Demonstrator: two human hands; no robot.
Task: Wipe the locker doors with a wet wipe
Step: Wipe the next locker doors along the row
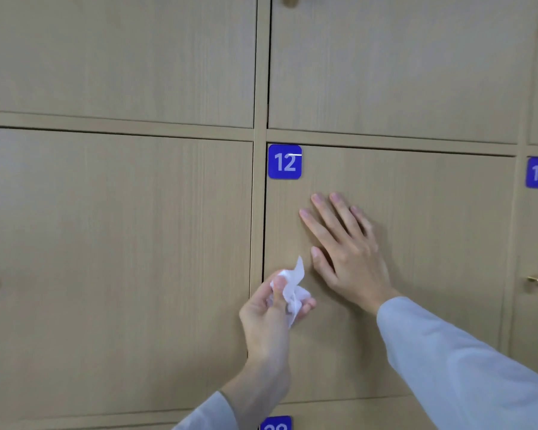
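Fingers of the right hand lie straight and slightly spread, flat on locker door 12, just below its blue number plate; lower left of that plate, the left hand pinches a crumpled wet wipe (apparently off the wood); bunched so small, it may skip patches, or slip free.

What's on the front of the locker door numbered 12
On door 12 sit a blue number plate at its top left corner and the right hand, laid flat with fingers spread. The left hand pinches the crumpled wet wipe before its lower left edge. The wood beneath both hands is hidden.
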